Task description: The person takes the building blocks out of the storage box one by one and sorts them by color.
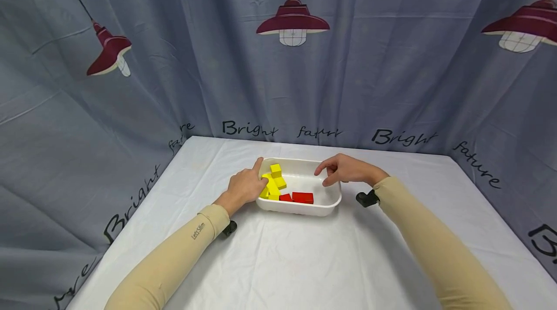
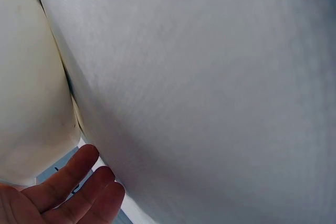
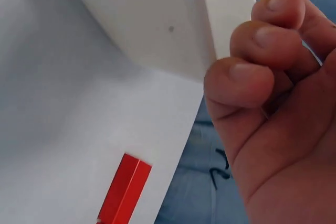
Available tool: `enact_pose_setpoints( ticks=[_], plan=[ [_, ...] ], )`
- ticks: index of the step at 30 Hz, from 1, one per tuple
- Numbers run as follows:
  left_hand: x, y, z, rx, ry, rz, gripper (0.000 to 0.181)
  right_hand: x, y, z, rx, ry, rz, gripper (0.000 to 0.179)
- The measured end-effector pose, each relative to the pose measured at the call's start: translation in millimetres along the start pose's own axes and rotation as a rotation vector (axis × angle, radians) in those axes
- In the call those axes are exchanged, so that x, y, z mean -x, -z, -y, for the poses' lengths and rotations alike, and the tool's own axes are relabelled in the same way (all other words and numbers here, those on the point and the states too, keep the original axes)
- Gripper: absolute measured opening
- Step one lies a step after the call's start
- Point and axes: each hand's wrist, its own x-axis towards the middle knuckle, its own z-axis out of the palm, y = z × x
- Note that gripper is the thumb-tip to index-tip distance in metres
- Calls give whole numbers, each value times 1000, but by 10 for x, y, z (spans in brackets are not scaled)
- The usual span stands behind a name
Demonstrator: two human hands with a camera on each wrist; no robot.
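A white tray [image 1: 322,209] sits on the cloth with yellow blocks [image 1: 272,185] at its left and red blocks [image 1: 302,198] along its near side. My left hand [image 1: 245,185] lies at the tray's left end, its index finger pointing away along the rim and its thumb over the yellow blocks. Three loosely straight fingers [image 2: 65,184] show beside the tray's outer wall in the left wrist view. At the right end, my right hand [image 1: 348,169] reaches over the rim, with thumb and index finger apart above the tray floor. Its other fingers [image 3: 241,82] bend loosely near the wall.
A separate red block [image 3: 125,190] lies on white cloth in the right wrist view. The white-covered table [image 1: 300,261] extends around the tray, and a grey-blue curtain [image 1: 296,87] with printed lamps hangs behind it. Black wrist cameras [image 1: 367,199] sit under both wrists.
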Motion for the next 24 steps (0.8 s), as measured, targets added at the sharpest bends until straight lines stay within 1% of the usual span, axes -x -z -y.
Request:
enact_pose_setpoints(
  ticks=[7, 9, 16, 24],
  plan=[
    [-3, 0, -1, 3, -4, 1, 71, -90, -56, 110, 46, 10, 63, 35],
    [-2, -1, -1, 2, -1, 1, 71, -114, -80, 146, 46, 1, 85, 34],
    [14, 9, -10, 4, 9, 6, 71, -253, -161, 249, 55, 7, 167, 29],
    [3, 7, -3, 11, 6, 5, 70, -393, -272, 337, 59, -24, 244, 23]
  ],
)
